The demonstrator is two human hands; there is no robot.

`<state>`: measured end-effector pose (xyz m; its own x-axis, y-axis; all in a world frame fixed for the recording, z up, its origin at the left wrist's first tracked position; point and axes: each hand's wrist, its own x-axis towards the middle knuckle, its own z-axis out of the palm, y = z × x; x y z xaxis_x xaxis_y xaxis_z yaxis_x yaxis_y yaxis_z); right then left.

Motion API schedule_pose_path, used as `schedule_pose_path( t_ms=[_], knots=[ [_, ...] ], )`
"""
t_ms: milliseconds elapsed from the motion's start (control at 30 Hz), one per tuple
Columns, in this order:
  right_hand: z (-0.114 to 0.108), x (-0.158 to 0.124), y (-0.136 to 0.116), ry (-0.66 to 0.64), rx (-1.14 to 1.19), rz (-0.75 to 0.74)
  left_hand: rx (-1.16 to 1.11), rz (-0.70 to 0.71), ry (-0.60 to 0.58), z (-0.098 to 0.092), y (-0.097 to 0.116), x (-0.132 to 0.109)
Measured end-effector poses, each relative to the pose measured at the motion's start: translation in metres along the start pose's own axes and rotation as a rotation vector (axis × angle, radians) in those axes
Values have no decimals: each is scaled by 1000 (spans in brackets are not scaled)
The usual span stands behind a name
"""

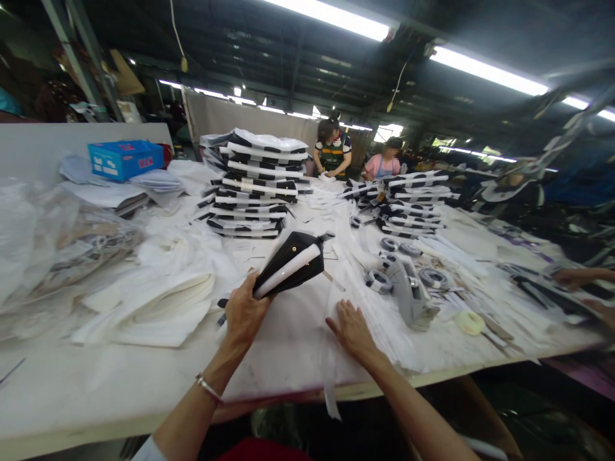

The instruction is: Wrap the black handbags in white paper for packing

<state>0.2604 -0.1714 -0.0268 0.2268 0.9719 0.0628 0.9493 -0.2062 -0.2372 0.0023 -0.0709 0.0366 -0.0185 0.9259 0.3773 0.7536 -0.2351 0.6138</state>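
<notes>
My left hand (244, 312) is closed around the narrow end of a folded black-and-white piece (292, 261), holding it tilted up above the white table (120, 397). My right hand (353, 330) lies flat with fingers spread on white sheets (384, 326) just to its right. A thin bracelet shows on my left wrist. A tape dispenser (410, 298) with rolls of tape (378, 280) stands just beyond my right hand.
Two tall stacks of black-and-white pieces (254, 182) (413, 202) stand mid-table. White fabric piles (158, 301) and clear plastic bags (52, 240) lie left, with a blue box (125, 159) behind. Two people (332, 148) stand at the far end; another person's hand (574, 276) reaches in at right.
</notes>
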Motion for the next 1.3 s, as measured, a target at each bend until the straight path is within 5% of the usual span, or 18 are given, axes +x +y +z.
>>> schedule_pose_path(
  t_ms=[100,200,400,567,667,767,967,1100,1300],
  knots=[
    [27,3,-19,-44,-69,-129,20,123,70,8,-3,-7],
    [27,0,-40,-48,-76,-244,0,337,165,20,-5,-19],
    [-15,-45,-57,-157,16,-225,3,779,173,49,-12,-52],
    [-75,-83,-59,-275,472,-379,87,881,125,61,-13,-65],
    [-114,-51,-52,-40,512,-247,107,877,99,60,-7,-65],
    [-134,12,-37,135,356,-154,111,896,89,59,0,-65],
    [-100,116,-18,-277,-180,-187,125,914,105,61,6,-72],
    [-70,141,-17,-449,-262,-193,120,925,136,61,7,-73],
    [-60,158,-13,-590,-296,-130,107,924,137,61,2,-75]
  ],
)
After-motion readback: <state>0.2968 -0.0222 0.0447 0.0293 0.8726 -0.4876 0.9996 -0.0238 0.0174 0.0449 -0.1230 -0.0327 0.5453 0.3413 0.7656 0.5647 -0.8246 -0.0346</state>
